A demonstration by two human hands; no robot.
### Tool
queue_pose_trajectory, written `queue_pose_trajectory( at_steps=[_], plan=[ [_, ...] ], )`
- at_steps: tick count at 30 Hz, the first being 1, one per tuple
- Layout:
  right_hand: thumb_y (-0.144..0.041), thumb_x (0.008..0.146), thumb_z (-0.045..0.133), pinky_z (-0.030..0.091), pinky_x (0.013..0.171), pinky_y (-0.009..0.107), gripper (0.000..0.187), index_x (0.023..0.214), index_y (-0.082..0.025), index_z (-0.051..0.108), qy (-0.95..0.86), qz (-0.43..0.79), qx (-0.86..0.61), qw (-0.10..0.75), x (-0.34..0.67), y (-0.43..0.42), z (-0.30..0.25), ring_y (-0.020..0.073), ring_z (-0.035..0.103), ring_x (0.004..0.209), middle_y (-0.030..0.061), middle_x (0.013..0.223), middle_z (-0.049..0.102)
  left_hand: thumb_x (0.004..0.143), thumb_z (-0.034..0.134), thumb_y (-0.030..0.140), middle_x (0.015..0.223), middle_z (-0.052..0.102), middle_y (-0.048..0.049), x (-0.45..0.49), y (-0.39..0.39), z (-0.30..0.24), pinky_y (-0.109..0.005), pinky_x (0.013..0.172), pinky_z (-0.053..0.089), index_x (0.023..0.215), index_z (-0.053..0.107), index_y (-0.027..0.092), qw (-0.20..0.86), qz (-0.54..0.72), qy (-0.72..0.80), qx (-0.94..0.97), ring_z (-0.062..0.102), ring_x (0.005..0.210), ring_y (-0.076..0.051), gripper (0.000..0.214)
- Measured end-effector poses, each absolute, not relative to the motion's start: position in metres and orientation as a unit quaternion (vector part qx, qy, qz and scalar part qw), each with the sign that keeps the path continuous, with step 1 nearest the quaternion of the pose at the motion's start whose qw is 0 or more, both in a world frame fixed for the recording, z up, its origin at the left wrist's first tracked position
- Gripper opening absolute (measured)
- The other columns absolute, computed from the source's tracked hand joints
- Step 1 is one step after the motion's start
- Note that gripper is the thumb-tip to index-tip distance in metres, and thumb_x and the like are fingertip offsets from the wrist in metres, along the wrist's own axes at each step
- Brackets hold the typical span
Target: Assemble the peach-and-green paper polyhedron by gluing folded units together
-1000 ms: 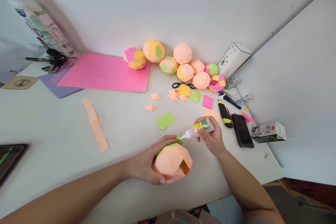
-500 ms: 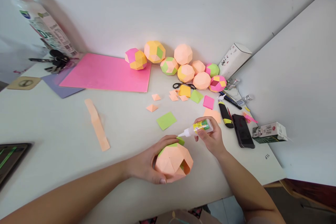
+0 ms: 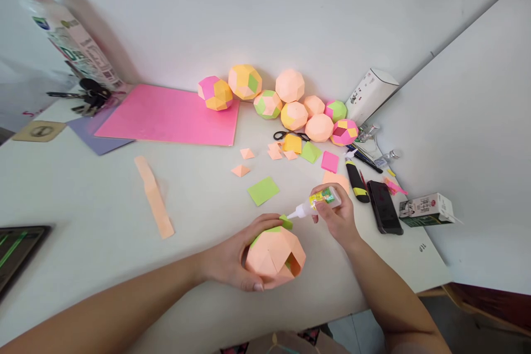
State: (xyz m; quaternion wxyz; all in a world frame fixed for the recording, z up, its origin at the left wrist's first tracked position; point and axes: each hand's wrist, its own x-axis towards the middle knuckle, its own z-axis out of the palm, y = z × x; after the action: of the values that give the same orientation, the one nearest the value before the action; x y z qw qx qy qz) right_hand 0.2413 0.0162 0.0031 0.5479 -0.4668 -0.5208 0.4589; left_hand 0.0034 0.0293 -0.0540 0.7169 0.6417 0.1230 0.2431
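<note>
My left hand (image 3: 230, 257) is wrapped round a peach paper ball (image 3: 276, 254) with a green face and an open gap on its right side, holding it on the white table (image 3: 83, 221). My right hand (image 3: 338, 215) grips a small glue bottle (image 3: 317, 202) with a yellow-green label. Its white nozzle points left and touches a small green flap (image 3: 285, 222) at the top of the ball.
Several finished paper balls (image 3: 290, 105) sit by the wall with scissors (image 3: 286, 135). Loose paper squares (image 3: 263, 190) and folded pieces (image 3: 240, 170), a peach strip (image 3: 154, 199), a pink sheet (image 3: 166, 116), a highlighter (image 3: 355, 181), a phone (image 3: 382, 206), a carton (image 3: 425, 210), keys (image 3: 85, 97) and a tall bottle (image 3: 62, 30) lie around.
The glue bottle's nozzle lifted slightly off the ball, then came back down onto the green flap. The left hand and ball stayed put.
</note>
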Motion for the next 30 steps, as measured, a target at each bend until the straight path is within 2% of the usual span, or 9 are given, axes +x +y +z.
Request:
queue_pose_trajectory(
  at_steps=[5,10,16,22,30],
  plan=[
    [-0.033,0.080,0.070,0.049,0.046,0.025,0.020,0.092,-0.022,0.058,-0.527,0.474,-0.450,0.543,0.2417,0.0162,0.0022,0.0101,0.058,0.056,0.0007,0.088,0.058,0.061,0.074,0.062,0.144,0.027,-0.0137,0.0030,0.0289,-0.0546,-0.058,0.105,0.033,0.140,0.034,0.029,0.722,0.243,0.123,0.635,0.036,0.129,-0.038,0.094],
    [-0.032,0.081,0.070,0.047,0.044,0.023,0.018,0.089,-0.021,0.058,-0.525,0.457,-0.470,0.543,0.2422,0.0167,0.0030,0.0075,0.055,0.051,-0.0003,0.084,0.058,0.061,0.075,0.061,0.144,0.028,-0.0135,0.0030,0.0285,-0.0551,-0.058,0.106,0.030,0.139,0.035,0.028,0.721,0.244,0.124,0.636,0.034,0.131,-0.039,0.094],
    [-0.036,0.079,0.070,0.050,0.046,0.026,0.023,0.090,-0.022,0.057,-0.527,0.464,-0.470,0.534,0.2402,0.0160,0.0033,0.0110,0.058,0.056,0.0007,0.085,0.058,0.060,0.076,0.059,0.146,0.023,-0.0131,0.0020,0.0279,-0.0584,-0.059,0.107,0.029,0.140,0.035,0.028,0.727,0.242,0.133,0.628,0.032,0.131,-0.040,0.096],
    [-0.035,0.080,0.070,0.047,0.042,0.023,0.021,0.087,-0.021,0.056,-0.525,0.459,-0.480,0.532,0.2417,0.0179,0.0031,0.0081,0.054,0.050,-0.0002,0.083,0.058,0.060,0.077,0.058,0.147,0.022,-0.0134,0.0012,0.0281,-0.0587,-0.058,0.106,0.031,0.141,0.033,0.028,0.728,0.236,0.137,0.628,0.033,0.131,-0.040,0.097],
    [-0.037,0.079,0.070,0.049,0.044,0.025,0.023,0.087,-0.020,0.056,-0.525,0.456,-0.487,0.528,0.2412,0.0166,0.0036,0.0097,0.055,0.053,0.0003,0.083,0.058,0.059,0.078,0.057,0.148,0.021,-0.0134,0.0005,0.0281,-0.0607,-0.059,0.108,0.027,0.142,0.033,0.028,0.722,0.241,0.138,0.634,0.028,0.134,-0.041,0.098]
  ],
)
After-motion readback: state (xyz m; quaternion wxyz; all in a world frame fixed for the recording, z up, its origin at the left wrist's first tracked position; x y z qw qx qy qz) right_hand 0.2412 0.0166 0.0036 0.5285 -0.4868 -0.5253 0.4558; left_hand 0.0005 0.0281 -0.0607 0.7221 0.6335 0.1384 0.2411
